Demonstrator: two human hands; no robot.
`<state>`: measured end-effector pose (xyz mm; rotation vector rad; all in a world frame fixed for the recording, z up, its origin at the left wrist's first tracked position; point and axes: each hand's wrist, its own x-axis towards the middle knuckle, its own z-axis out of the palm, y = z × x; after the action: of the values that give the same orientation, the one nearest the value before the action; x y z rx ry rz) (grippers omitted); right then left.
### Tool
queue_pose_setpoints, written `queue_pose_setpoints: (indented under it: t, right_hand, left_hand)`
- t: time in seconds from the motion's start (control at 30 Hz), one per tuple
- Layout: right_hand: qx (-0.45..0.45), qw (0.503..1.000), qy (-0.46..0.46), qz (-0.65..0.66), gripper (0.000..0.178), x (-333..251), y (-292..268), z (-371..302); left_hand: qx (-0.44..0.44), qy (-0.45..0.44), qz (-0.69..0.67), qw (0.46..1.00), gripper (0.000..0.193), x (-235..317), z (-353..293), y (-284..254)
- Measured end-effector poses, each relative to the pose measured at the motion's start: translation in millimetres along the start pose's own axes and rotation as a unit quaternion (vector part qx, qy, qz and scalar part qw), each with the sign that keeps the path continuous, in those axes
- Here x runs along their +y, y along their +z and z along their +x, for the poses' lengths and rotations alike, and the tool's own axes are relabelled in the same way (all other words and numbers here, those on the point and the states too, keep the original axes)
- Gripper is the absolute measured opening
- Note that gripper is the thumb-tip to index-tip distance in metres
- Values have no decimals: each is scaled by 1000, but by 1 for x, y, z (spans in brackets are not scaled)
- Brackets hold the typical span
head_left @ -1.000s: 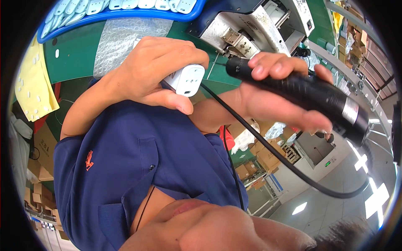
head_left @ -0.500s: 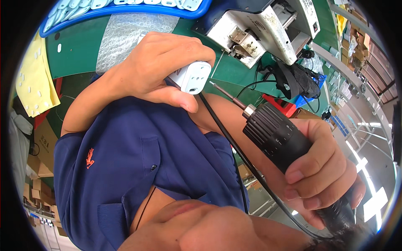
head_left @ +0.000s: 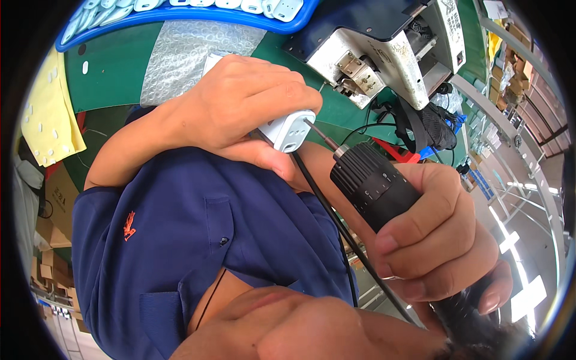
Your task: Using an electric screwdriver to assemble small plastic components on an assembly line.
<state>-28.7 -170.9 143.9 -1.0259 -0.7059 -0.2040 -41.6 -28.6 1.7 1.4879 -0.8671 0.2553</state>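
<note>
While right hand (head_left: 429, 231) grips a black cylindrical screwdriver (head_left: 373, 183), left hand (head_left: 249, 108) nicely side-grips the boxy white casing (head_left: 292, 133), probably light, stiff plastic.

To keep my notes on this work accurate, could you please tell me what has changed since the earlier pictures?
The right hand has swung the black electric screwdriver round, its rear end going down in the picture, and brought its bit up to the end of the white device. The left hand and the device sit slightly lower. Nothing was let go. The blue tray and bubble wrap stayed in place.
</note>
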Motion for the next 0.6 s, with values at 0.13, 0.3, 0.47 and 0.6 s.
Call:
queue_pose_setpoints:
  t: [0.13, 0.3, 0.47, 0.6]
  right_hand:
    - [-19, 1000, 18, 2, 38, -4, -6, -1]
    - [-53, 996, 71, -33, 42, -13, -15, -6]
    - [-27, 999, 46, 0, 56, -8, -13, -9]
    - [79, 995, -28, -62, 72, -7, -40, -34]
  left_hand:
    - [0, -1, -3, 1000, 69, 2, 0, 0]
    - [-8, -8, -8, 1000, 63, 4, -4, 0]
    - [4, -24, 110, 994, 43, 13, -7, -9]
    - [48, -137, 146, 979, 36, 43, -9, -59]
